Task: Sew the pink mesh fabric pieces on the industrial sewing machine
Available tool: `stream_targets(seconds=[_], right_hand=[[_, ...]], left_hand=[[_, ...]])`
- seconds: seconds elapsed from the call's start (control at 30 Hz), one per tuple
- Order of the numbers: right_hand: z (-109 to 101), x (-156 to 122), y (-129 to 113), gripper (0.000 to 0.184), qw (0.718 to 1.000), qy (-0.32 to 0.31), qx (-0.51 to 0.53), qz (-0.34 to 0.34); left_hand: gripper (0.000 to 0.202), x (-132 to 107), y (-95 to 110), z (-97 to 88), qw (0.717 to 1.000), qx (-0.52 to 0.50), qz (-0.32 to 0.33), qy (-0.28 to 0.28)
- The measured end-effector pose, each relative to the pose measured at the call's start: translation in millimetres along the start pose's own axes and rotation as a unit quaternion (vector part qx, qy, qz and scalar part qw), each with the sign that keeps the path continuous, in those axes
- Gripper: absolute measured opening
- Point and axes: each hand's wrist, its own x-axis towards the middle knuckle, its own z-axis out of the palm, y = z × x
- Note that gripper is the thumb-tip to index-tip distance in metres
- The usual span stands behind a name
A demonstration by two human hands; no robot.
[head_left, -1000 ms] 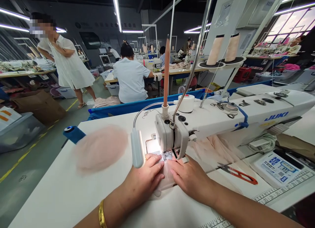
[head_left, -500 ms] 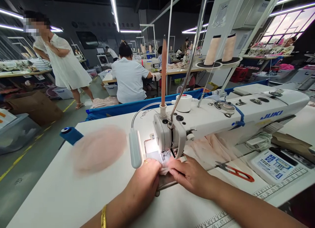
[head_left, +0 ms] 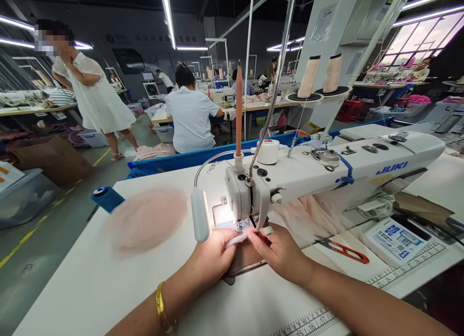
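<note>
Nearest, the left hand (head_left: 212, 256) and right hand (head_left: 281, 251) pinch a pale fabric strip (head_left: 237, 239) between thumbs and fingertips, just before the needle. Behind stands the white sewing machine (head_left: 326, 169), its lamp (head_left: 200, 215) beside, and a pink fabric pile (head_left: 147, 220) left on the table (head_left: 90, 287).

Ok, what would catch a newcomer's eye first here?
The white JUKI sewing machine fills the middle of the table, its lamp lighting the needle area. In front of it, the left hand and right hand pinch a pale fabric strip between them. A pink fabric pile lies to the left.
</note>
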Motion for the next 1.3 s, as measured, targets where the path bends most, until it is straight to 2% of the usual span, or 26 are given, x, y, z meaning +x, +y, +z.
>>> stream_targets(seconds=[0.17, 0.4, 0.6, 0.77, 0.9, 1.0, 1.13, 1.3], right_hand=[[0.2, -0.7, -2.1, 0.026, 1.0, 0.0, -0.008, -0.01], [3.8, -0.2, -0.3, 0.025, 0.998, 0.024, -0.037, -0.047], [4.1, 0.1, 1.3, 0.024, 0.997, 0.014, -0.061, -0.054], [4.4, 0.0, 1.3, 0.024, 0.996, 0.007, -0.076, -0.056], [2.8, -0.4, 3.5, 0.023, 0.995, -0.007, -0.086, -0.055], [-3.7, -1.7, 6.3, 0.022, 0.986, -0.054, -0.119, -0.098], [-19.1, -2.6, 3.9, 0.02, 0.948, -0.174, -0.21, -0.164], [-29.5, -1.1, -3.8, 0.016, 0.928, -0.217, -0.252, -0.167]], left_hand=[[0.029, 2.5, 0.6, -3.2, 1.0, 0.027, 0.005, 0.003], [0.017, 6.8, -14.5, 5.9, 0.992, 0.078, 0.069, 0.074], [0.024, 8.6, -17.6, 8.0, 0.995, 0.073, 0.057, 0.028], [0.025, 9.3, -8.1, 3.2, 0.998, 0.057, 0.032, 0.008], [0.031, 6.0, -0.8, -2.0, 0.998, 0.043, 0.054, -0.007], [0.028, -1.2, -1.1, 0.0, 0.989, 0.088, 0.118, 0.018], [0.027, -14.7, -4.3, 9.5, 0.966, 0.169, 0.184, 0.069], [0.027, -23.1, -1.2, 17.0, 0.945, 0.209, 0.241, 0.076]])
